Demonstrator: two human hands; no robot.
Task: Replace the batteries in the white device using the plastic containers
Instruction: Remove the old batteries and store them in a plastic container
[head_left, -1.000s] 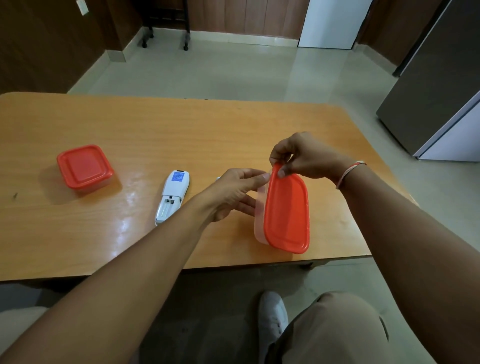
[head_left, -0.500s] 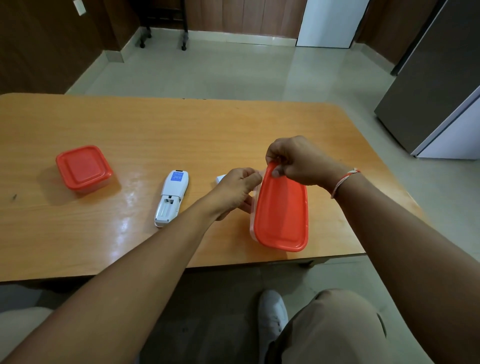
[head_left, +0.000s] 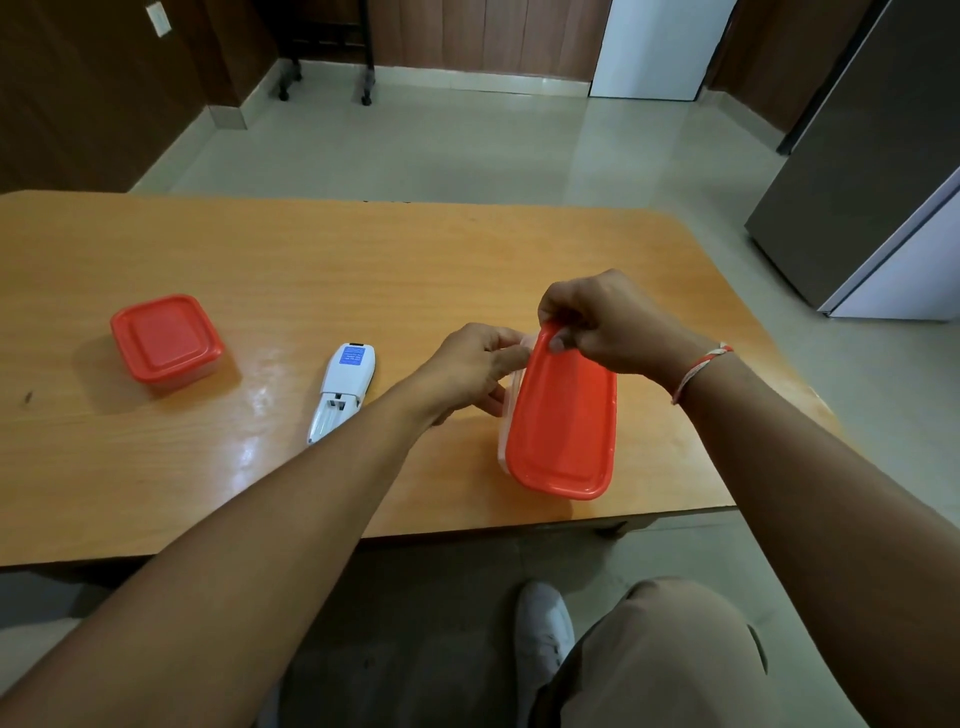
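A long clear plastic container with a red lid (head_left: 563, 421) stands near the table's front right edge. My right hand (head_left: 602, 325) pinches the far end of that lid, which sits tilted above the pale container wall (head_left: 503, 441). My left hand (head_left: 475, 369) grips the container's left far side. The white device (head_left: 343, 389) lies face down to the left of my left hand, its battery bay open and a blue label on its back. A square red-lidded container (head_left: 166, 338) sits shut at the far left.
The wooden table (head_left: 311, 260) has its front edge just below the long container and its right edge close by. Beyond lie a tiled floor, a grey cabinet (head_left: 872, 171) at right and a wheeled stand at the back. My knee and white shoe show below.
The lid's far end has come down and tilted flatter over the container. Both hands shifted slightly nearer each other; the white device and the square container stayed put.
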